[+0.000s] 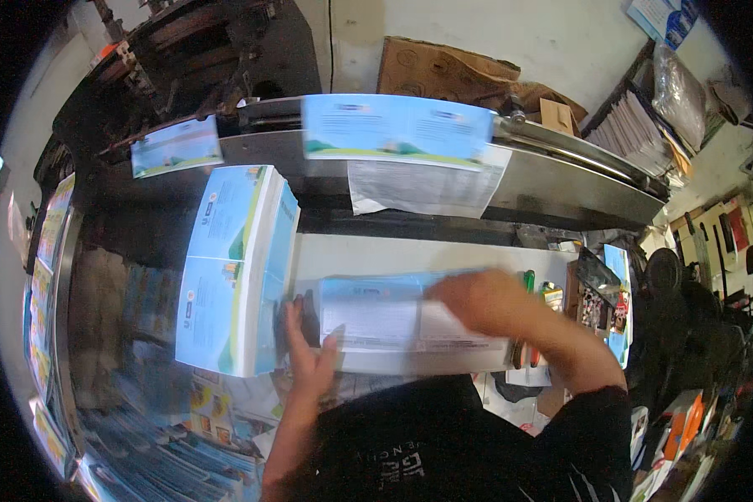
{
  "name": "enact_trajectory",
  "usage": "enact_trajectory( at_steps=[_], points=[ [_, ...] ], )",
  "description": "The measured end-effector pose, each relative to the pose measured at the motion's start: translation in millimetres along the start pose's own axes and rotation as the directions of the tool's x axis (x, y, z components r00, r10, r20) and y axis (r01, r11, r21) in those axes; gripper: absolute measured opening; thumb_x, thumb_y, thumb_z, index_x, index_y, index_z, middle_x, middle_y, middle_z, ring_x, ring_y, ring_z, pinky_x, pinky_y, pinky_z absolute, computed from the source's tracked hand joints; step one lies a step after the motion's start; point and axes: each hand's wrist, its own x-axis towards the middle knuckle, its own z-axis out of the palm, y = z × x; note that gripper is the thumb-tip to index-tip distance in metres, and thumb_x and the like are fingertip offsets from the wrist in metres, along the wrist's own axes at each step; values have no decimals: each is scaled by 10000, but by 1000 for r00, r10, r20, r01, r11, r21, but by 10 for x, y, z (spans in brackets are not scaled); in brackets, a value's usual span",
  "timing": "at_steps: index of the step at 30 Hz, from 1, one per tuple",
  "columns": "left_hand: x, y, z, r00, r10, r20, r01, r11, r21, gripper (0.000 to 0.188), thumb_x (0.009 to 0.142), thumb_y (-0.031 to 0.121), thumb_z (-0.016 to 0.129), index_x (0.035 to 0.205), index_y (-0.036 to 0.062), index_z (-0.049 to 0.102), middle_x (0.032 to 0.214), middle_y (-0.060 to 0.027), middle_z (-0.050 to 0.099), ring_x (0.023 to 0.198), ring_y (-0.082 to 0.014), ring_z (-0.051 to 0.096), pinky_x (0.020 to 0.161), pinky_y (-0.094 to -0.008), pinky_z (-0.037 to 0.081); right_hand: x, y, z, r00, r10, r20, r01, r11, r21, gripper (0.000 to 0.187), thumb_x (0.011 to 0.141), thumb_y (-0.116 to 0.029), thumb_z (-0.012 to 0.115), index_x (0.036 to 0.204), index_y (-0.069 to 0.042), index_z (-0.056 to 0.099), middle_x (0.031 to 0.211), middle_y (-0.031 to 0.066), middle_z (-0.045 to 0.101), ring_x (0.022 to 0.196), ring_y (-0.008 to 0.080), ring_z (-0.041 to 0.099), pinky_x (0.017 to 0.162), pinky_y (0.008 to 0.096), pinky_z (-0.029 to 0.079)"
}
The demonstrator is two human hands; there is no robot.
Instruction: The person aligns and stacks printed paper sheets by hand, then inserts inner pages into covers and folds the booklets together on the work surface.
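Note:
My left hand is upright with thumb and fingers apart, beside the left edge of a blue and white printed sheet. The sheet lies on the white work surface in front of me, and its blue part is along the far side. Over the far right part of the sheet, my right hand is curled closed and smeared by motion. What its fingers hold, if anything, is hidden. Left of my left hand stands a thick stack of blue printed sheets, with white page edges showing.
Beyond the work surface a dark metal machine bar carries a blue printed sheet and a smaller one. At right lie a green-handled tool, a small tray of bits and a dark phone-like slab.

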Motion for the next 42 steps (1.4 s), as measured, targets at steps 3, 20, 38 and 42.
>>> enact_trajectory(
  at_steps=[3, 20, 38, 42],
  points=[
    [61, 88, 73, 986, -166, 3, 154, 919, 362, 794, 907, 267, 642, 1502, -51, 223, 1492, -292, 353, 1397, -410, 345, 1160, -482, 257, 350, 258, -377, 983, 167, -75, -175, 976, -128, 222, 917, -191, 540, 1113, -129, 623, 915, 174, 706, 849, 387, 690, 729, 516, 548],
    [77, 121, 36, 980, -177, 94, 120, 894, 432, 731, 920, 323, 620, 1462, -66, 320, 1431, -327, 419, 1313, -461, 430, 1120, -502, 315, 859, 614, -1479, 274, -447, -852, -205, 838, -506, 490, 746, 12, 605, 1192, -176, 683, 1107, 54, 696, 987, 280, 654, 816, 416, 524],
    [110, 139, -31, 993, -77, 88, 54, 970, 238, 774, 976, 535, 379, 1479, -50, 316, 1466, -264, 422, 1368, -396, 406, 1152, -461, 281, -199, -184, 525, 988, -126, -85, 123, 992, -36, 540, 861, -325, 662, 1322, -71, 539, 1319, 159, 551, 1150, 307, 570, 868, 448, 537],
    [118, 229, 40, 980, -183, 83, 143, 925, 351, 736, 927, 371, 583, 1469, -51, 321, 1418, -292, 445, 1323, -407, 441, 1121, -466, 317, 186, 33, -312, 999, 28, 37, -28, 1000, 13, 246, 919, -189, 528, 1128, -96, 622, 980, 186, 700, 947, 334, 693, 761, 485, 557]
  ],
)
